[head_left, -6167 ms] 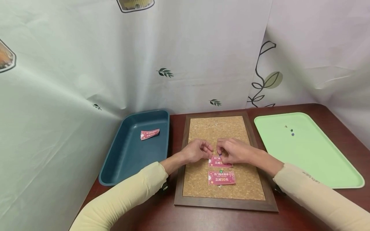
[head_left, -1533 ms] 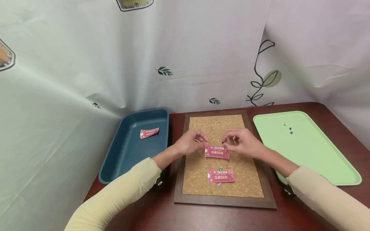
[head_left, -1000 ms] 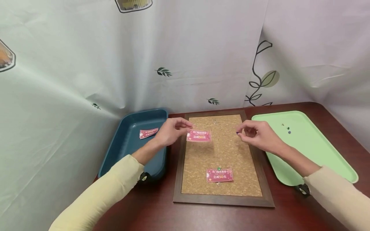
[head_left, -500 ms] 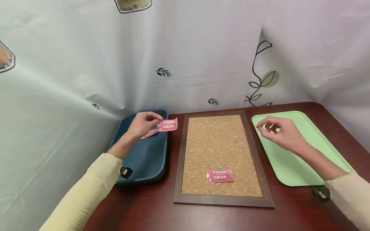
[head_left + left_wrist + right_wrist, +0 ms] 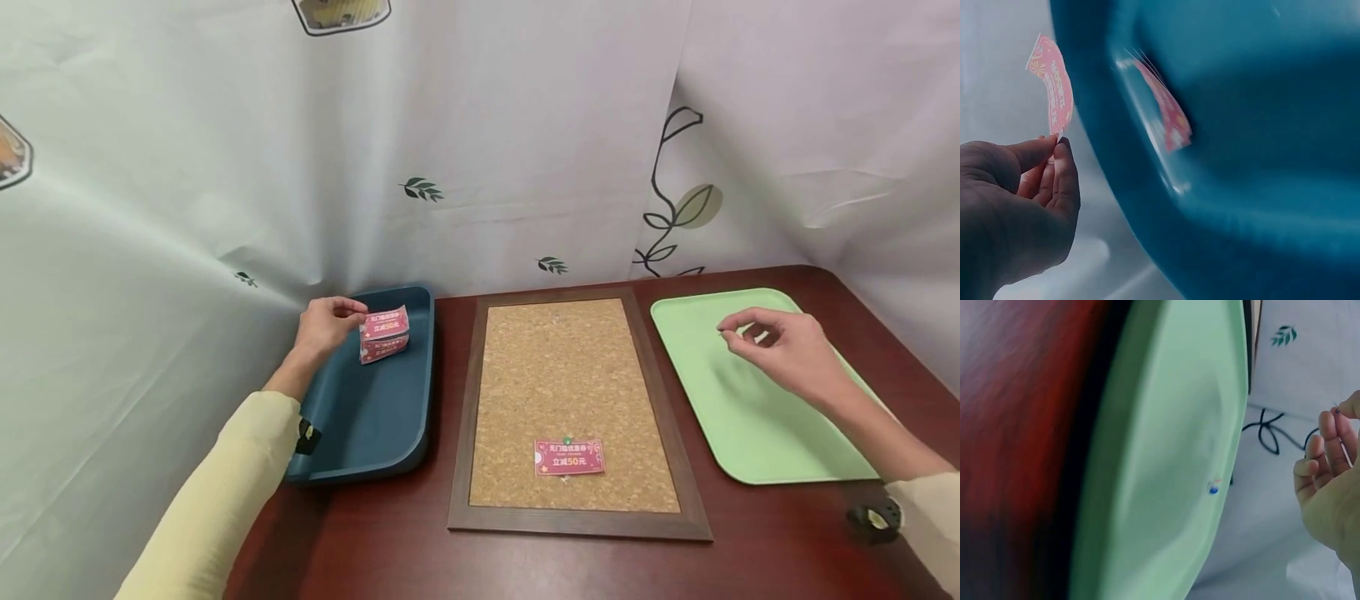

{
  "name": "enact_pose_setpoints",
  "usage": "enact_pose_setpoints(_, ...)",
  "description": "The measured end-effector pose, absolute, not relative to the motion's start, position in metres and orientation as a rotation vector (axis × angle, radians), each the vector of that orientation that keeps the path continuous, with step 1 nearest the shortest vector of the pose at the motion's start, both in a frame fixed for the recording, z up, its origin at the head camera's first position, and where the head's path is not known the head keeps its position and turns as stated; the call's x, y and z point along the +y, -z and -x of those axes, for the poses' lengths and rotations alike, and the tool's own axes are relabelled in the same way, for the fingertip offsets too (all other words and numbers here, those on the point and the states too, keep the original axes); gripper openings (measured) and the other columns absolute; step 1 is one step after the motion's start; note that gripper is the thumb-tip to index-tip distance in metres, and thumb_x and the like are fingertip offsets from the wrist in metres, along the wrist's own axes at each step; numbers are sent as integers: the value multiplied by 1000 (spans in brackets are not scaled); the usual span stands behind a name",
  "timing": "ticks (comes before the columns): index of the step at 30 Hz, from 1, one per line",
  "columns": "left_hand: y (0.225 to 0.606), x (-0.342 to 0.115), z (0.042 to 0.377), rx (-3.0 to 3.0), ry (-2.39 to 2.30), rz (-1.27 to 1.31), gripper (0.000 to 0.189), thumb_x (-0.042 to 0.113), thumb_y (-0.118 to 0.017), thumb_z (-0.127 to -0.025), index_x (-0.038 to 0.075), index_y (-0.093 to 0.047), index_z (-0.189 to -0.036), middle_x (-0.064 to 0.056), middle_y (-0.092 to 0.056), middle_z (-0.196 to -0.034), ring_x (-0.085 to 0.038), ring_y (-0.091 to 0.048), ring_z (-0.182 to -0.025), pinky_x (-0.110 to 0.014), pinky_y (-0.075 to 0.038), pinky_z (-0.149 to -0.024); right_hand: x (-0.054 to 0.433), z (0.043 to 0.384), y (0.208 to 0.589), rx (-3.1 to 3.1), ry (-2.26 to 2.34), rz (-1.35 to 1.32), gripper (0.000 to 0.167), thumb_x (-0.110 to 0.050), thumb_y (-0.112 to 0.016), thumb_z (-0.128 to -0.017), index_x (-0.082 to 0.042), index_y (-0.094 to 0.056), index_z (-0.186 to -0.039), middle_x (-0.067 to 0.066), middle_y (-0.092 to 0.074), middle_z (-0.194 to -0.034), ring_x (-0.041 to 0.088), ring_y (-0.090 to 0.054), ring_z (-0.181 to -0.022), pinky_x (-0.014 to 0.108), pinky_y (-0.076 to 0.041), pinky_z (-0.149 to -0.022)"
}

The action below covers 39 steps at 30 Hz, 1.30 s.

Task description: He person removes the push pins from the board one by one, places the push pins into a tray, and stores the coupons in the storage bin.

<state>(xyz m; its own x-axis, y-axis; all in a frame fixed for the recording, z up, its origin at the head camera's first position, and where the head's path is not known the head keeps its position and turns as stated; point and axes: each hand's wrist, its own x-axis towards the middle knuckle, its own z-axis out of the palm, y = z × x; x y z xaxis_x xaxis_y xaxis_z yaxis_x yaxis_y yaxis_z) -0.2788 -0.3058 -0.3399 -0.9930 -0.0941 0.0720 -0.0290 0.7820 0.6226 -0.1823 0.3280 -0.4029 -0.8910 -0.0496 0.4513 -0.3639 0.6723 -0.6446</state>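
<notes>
My left hand (image 5: 325, 327) pinches one end of a pink paper coupon (image 5: 386, 323) between thumb and fingertips, over the far part of the blue tray (image 5: 367, 442). Below it, more pink coupons (image 5: 384, 350) lie in that tray, partly covered in the head view. In the left wrist view the held coupon (image 5: 1057, 84) bends into a curve. Above the green tray (image 5: 780, 450), the thumb and forefinger of my right hand (image 5: 780, 342) pinch a small push pin (image 5: 1337, 411), mostly covered by the fingertips. Small push pins (image 5: 1213, 487) lie in the green tray, hidden behind the hand in the head view.
Between the trays lies a framed cork board (image 5: 562, 375). Near its front edge a green push pin (image 5: 567, 441) holds another pink coupon (image 5: 568, 460), and a clear pin (image 5: 557, 319) sticks in near the far edge. A white patterned curtain (image 5: 525, 167) closes off the back and sides.
The left hand has lifted the coupon off the cork board and carried it left over the blue tray. My right hand has moved right with its push pin, over the green tray.
</notes>
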Motion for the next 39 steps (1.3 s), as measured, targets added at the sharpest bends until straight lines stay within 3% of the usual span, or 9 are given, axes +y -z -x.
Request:
enact_pose_setpoints(6, 354, -315, 288, -2903, 910, -186, 21, 17, -63, -109, 2, -73, -120, -22, -72, -120, -35, -64, -104, -44, -49, -84, 349, 181, 411, -2597, -1055, -166, 14, -14, -76, -97, -5, -78, -107, -14, -71, -80, -3, -58, -70, 23, -43, -55)
enact_pose_setpoints(13, 365, -314, 293, -2939, 807, -257, 19, 13, -65, -107, 0, -73, -118, -22, -72, -118, -41, -61, -115, -58, -45, -105, 358, 182, 421, -2688, -1029, -114, 20, -19, -74, -99, -3, -78, -109, -3, -74, -81, -4, -58, -70, 27, -44, -56)
enact_pose_setpoints(23, 373, -317, 298, -2982, 863, -306, 19, 11, -64, -107, -2, -69, -121, -22, -74, -120, -38, -66, -112, -55, -49, -102, 365, 185, 429, -2747, -977, -87, 23, -22, -75, -99, -1, -79, -108, 8, -76, -91, -6, -57, -69, 28, -45, -57)
enact_pose_setpoints(34, 375, -315, 300, -2958, 761, -297, 30, 15, -64, -107, -2, -64, -131, -24, -71, -124, -42, -63, -118, -59, -36, -115, 367, 186, 432, -2781, -920, -79, 22, -20, -74, -98, 1, -79, -106, 10, -76, -92, -8, -55, -70, 29, -45, -56)
enact_pose_setpoints(39, 371, -314, 298, -2939, 732, -258, 31, 16, -64, -107, -2, -63, -132, -23, -71, -124, -42, -61, -120, -59, -32, -116, 371, 186, 434, -2814, -885, -73, 25, -18, -71, -99, 4, -78, -107, 17, -76, -94, 3, -60, -72, 29, -43, -56)
